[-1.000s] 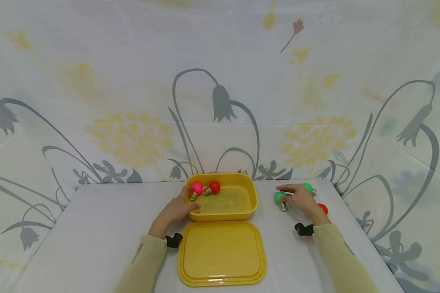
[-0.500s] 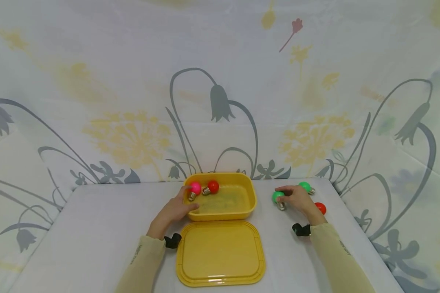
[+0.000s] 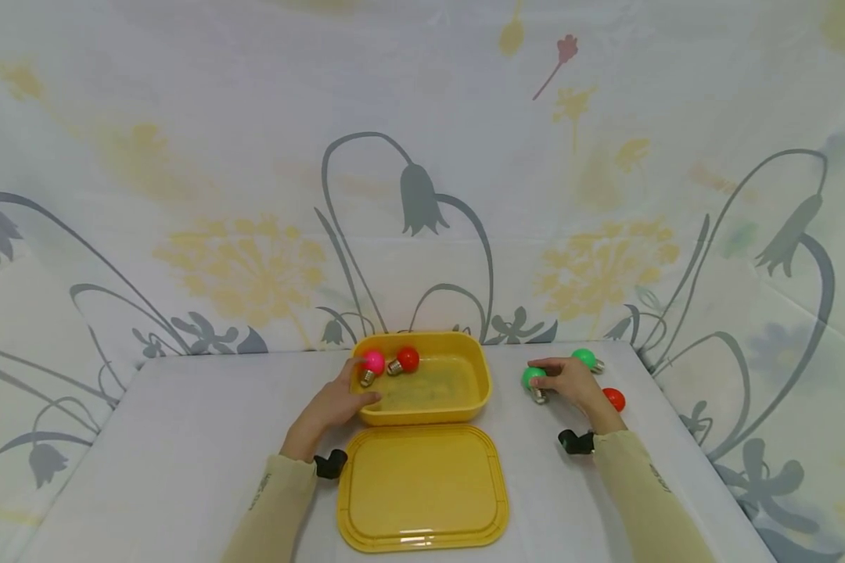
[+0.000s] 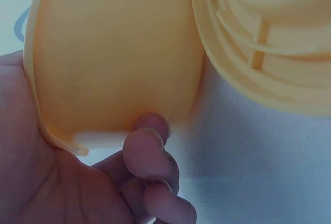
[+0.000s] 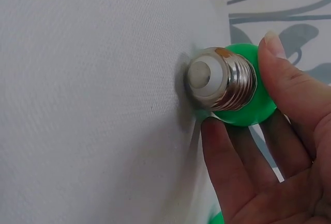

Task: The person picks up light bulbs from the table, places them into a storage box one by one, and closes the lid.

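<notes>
My left hand [image 3: 334,403] grips the left wall of a yellow plastic box [image 3: 475,383], thumb at the rim. In the left wrist view, its curled fingers [image 4: 147,151] lie against the outer side of the box. Inside the box are a pink light bulb [image 3: 374,362] and a red light bulb [image 3: 408,359], both at its left end. To the right of the box, my right hand [image 3: 569,381] pinches a green light bulb [image 3: 533,378] between thumb and fingers. The right wrist view shows its metal screw base [image 5: 227,81] pointing away from the palm, close to the white cloth.
A flat yellow lid [image 3: 422,489] lies in front of the box. Another green bulb [image 3: 584,358] lies behind my right hand, and a second red bulb [image 3: 614,399] lies beside my right wrist. A patterned cloth [image 3: 422,274] hangs behind the table.
The view has shifted slightly, moving everything a little left. The green bulb's metal base has turned slightly under my right fingers. My left hand keeps its place on the box.
</notes>
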Demonstrator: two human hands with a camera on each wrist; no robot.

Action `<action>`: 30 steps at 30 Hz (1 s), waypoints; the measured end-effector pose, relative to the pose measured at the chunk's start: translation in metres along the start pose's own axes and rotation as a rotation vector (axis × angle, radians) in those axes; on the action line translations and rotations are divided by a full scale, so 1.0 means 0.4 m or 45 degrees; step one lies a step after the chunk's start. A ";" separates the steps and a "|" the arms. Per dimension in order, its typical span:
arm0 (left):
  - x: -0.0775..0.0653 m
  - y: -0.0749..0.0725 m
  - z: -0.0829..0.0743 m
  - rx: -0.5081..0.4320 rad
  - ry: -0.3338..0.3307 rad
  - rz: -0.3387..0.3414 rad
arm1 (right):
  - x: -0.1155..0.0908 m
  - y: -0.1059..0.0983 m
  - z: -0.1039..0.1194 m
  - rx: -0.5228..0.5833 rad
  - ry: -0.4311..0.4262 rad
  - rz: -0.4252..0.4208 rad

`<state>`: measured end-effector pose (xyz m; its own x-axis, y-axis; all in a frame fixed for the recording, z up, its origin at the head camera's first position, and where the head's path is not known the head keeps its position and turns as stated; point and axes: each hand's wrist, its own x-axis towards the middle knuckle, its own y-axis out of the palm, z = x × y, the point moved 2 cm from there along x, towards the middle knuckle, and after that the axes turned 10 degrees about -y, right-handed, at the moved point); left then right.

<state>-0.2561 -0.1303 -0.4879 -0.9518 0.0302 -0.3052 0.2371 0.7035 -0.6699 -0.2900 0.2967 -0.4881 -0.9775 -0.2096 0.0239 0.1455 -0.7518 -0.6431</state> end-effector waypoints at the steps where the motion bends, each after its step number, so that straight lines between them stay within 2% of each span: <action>1: 0.001 -0.001 0.001 0.000 -0.002 -0.001 | 0.000 0.000 0.001 0.005 0.004 -0.004; 19: -0.004 -0.002 -0.003 -0.004 -0.021 0.008 | -0.004 -0.002 0.022 0.050 -0.014 0.021; 30: -0.002 0.001 -0.001 -0.002 -0.023 0.004 | -0.009 -0.001 0.005 0.064 -0.065 0.042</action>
<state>-0.2552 -0.1298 -0.4877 -0.9473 0.0197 -0.3198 0.2401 0.7045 -0.6679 -0.2864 0.2966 -0.4862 -0.9631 -0.2657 0.0433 0.1864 -0.7739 -0.6052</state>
